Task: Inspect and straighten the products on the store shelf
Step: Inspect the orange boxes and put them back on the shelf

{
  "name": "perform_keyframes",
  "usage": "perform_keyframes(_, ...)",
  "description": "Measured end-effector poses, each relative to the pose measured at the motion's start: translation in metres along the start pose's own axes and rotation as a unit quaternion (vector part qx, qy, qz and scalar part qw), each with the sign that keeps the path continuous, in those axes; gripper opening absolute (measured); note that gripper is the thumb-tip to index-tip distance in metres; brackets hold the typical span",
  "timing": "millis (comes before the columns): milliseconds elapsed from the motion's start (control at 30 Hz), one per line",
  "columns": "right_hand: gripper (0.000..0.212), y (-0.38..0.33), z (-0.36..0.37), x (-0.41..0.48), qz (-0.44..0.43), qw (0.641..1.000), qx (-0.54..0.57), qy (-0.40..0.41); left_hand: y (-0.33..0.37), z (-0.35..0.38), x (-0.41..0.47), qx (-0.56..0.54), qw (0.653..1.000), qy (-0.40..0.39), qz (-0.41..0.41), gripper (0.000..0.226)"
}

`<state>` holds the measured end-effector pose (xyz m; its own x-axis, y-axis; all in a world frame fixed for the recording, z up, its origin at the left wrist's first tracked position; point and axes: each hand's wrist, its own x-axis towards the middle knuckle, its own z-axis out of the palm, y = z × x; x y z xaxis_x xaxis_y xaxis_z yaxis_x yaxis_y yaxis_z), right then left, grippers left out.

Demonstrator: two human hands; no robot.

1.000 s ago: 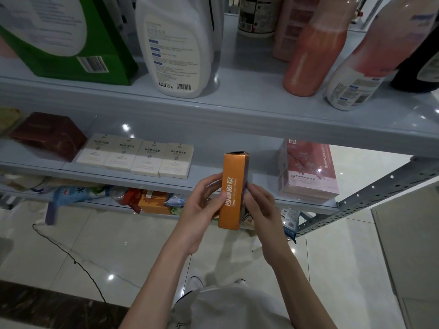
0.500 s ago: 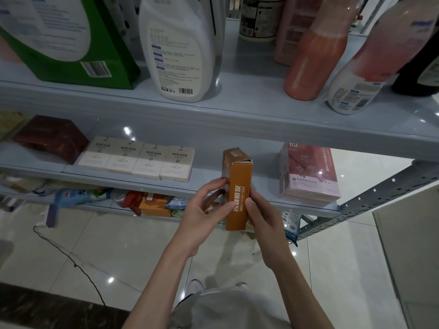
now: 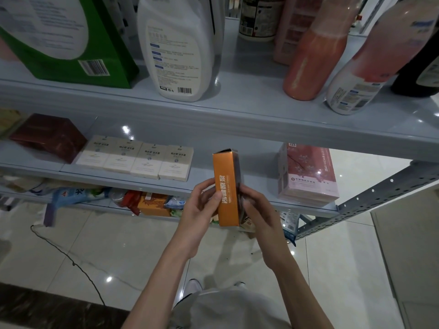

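Your left hand (image 3: 202,206) and right hand (image 3: 260,211) both grip the orange box (image 3: 226,186) mid-frame; looks like light, dentable cardboard, so I'd hold its long edges gently, not the flaps.

The only view comes from a wide-angle camera worn on the person's head, facing forward and down. It stands close before a pale grey-blue metal shelf unit (image 3: 237,119), whose upper board's front edge crosses the frame from 9 o'clock to 3 o'clock, sinking rightward. A tall orange cardboard box (image 3: 225,186) sits near centre at arm's reach, held between the left hand (image 3: 202,210) and the right hand (image 3: 259,210); both forearms enter from 6 o'clock. A white plastic bottle (image 3: 175,55) at 12 o'clock is cut by the top edge. The glossy pale tiled floor (image 3: 118,245) at 7 o'clock is seen steeply from above.
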<state>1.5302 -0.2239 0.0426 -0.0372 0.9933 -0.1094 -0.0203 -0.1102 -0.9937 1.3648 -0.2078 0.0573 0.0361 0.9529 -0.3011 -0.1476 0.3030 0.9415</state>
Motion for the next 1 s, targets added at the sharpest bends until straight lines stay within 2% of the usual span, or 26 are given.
perform_keyframes(133,0.038,0.002,0.004,-0.003,-0.008,1.000,-0.018,-0.007,0.007,0.002,0.002,0.013,0.999,0.030,0.005,0.029)
perform_keyframes(267,0.041,-0.005,0.006,-0.003,-0.006,1.000,-0.009,0.002,0.010,0.003,-0.002,0.018,1.000,-0.021,-0.003,0.038)
perform_keyframes(533,0.046,-0.002,0.010,-0.001,0.031,0.999,-0.003,0.025,0.011,0.013,-0.004,0.043,0.997,-0.046,-0.041,0.061)
perform_keyframes(833,0.049,0.001,0.012,-0.003,0.041,0.999,-0.001,0.023,0.011,0.012,-0.005,0.065,0.996,-0.052,-0.040,0.062)
perform_keyframes(933,0.052,-0.001,0.013,-0.004,0.030,0.999,-0.026,0.020,0.005,0.009,-0.004,0.060,0.996,-0.039,-0.046,0.049)
perform_keyframes(1000,0.052,-0.002,0.015,-0.004,0.028,0.999,-0.035,0.015,0.002,0.007,-0.004,0.046,0.996,-0.023,-0.067,0.048)
